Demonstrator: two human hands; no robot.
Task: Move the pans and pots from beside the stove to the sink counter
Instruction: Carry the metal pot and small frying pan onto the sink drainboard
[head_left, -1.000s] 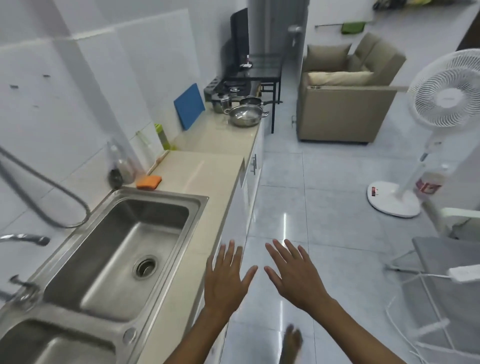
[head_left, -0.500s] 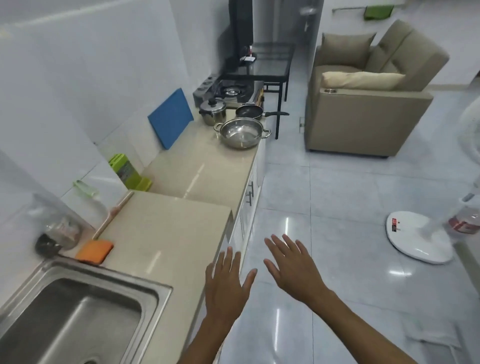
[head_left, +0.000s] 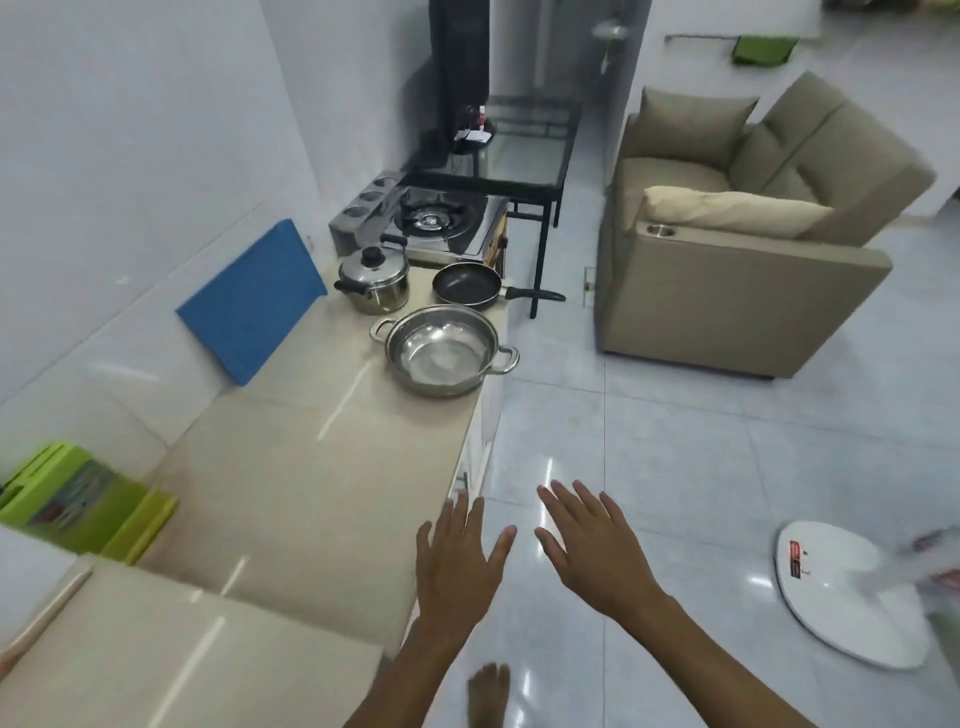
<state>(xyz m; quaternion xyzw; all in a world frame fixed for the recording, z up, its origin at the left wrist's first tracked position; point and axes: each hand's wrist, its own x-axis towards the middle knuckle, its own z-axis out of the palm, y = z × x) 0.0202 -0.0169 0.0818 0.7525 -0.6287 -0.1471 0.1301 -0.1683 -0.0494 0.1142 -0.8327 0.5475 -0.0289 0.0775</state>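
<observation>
A wide steel pot (head_left: 444, 351) with two handles stands uncovered near the counter's front edge. Behind it sit a lidded steel pot (head_left: 373, 279) and a black frying pan (head_left: 467, 285) whose handle sticks out past the counter edge. The gas stove (head_left: 439, 221) is just beyond them. My left hand (head_left: 454, 564) hovers over the counter's near edge, fingers spread, holding nothing. My right hand (head_left: 589, 545) is beside it over the floor, also spread and empty. Both hands are well short of the pots.
A blue cutting board (head_left: 252, 301) leans on the wall. A green rack (head_left: 78, 501) stands at the left of the beige counter (head_left: 311, 467). A beige armchair (head_left: 727, 270), a glass table (head_left: 524, 145) and a fan base (head_left: 852, 592) stand on the tiled floor.
The view has moved forward along the counter: the sink has dropped out of sight and the pots and stove are nearer. Both hands stay spread and empty.
</observation>
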